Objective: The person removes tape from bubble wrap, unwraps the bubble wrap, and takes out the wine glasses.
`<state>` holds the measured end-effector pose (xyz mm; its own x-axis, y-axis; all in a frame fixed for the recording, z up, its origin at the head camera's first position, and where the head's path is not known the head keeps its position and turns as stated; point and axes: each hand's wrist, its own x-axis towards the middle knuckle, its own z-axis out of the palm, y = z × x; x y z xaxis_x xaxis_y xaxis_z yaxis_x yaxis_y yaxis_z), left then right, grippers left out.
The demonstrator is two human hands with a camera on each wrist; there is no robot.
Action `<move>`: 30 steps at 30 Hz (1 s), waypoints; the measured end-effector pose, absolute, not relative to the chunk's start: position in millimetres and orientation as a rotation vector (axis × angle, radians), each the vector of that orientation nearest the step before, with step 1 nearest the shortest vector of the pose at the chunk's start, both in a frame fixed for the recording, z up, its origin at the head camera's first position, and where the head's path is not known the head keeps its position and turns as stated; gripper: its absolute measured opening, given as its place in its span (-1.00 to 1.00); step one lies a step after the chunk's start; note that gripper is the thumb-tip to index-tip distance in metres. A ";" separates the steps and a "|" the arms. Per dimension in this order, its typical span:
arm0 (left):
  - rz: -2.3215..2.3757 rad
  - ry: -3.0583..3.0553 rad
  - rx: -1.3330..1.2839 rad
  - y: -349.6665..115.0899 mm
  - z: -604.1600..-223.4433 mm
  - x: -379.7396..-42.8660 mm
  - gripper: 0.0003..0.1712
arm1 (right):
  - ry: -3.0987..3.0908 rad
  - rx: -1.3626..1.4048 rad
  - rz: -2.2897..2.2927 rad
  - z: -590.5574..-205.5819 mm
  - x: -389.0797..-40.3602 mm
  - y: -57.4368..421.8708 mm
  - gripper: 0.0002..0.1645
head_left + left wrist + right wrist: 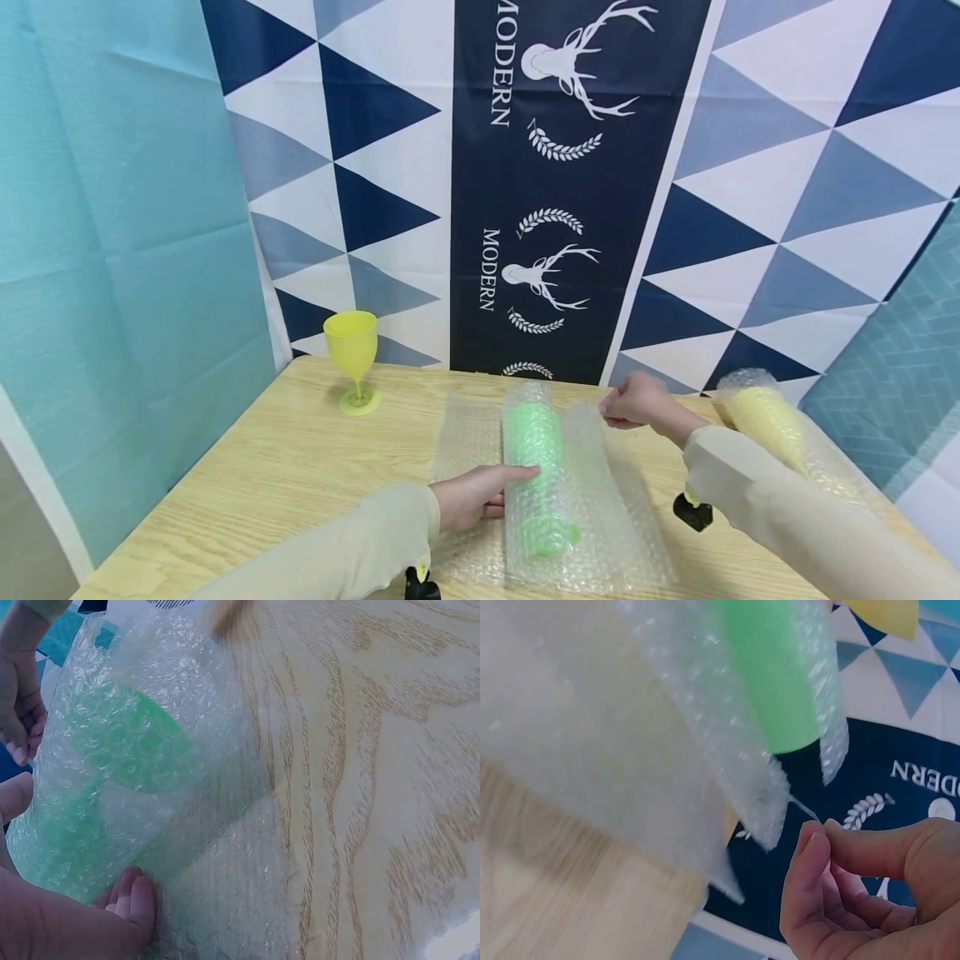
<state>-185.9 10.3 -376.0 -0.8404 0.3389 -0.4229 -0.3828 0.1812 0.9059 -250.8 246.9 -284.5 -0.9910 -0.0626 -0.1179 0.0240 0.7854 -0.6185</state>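
A green goblet (537,437) lies on the table inside bubble wrap (600,500), its cup toward the wall. The wrap shows its rim (791,742) at one end and a round base (142,742) at the other. My left hand (476,496) grips the wrapped goblet from the left, thumb on top and fingers curled at its side. Beyond the sheet's far right part, my right hand (637,400) pinches a thin strand of bubble wrap (802,806) between thumb and forefinger. The strand joins the sheet's edge.
A yellow goblet (352,350) stands upright at the table's back left. On the right edge, beyond my right forearm, lies another yellow item (768,425) rolled in bubble wrap. Patterned cloth (390,192) hangs behind the wooden table (247,467).
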 end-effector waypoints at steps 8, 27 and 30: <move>1.717 1.906 -0.030 11.0 -378.0 -187.3 -0.27 | 2.811 -0.008 -1.016 -292.6 -247.2 271.6 -0.85; 1.711 1.916 -0.046 8.9 -378.5 -189.4 -0.24 | 2.784 0.094 -1.087 -313.3 -245.5 293.4 -0.80; 1.704 1.920 -0.040 9.3 -377.6 -189.9 -0.25 | 2.736 0.087 -1.171 -312.8 -244.2 292.7 -0.75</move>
<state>-189.9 9.3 -377.6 -0.8391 0.3391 -0.4253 -0.3819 0.1894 0.9046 -244.2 292.7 -312.8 -0.9848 -0.0109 -0.1733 0.1178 0.6911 -0.7131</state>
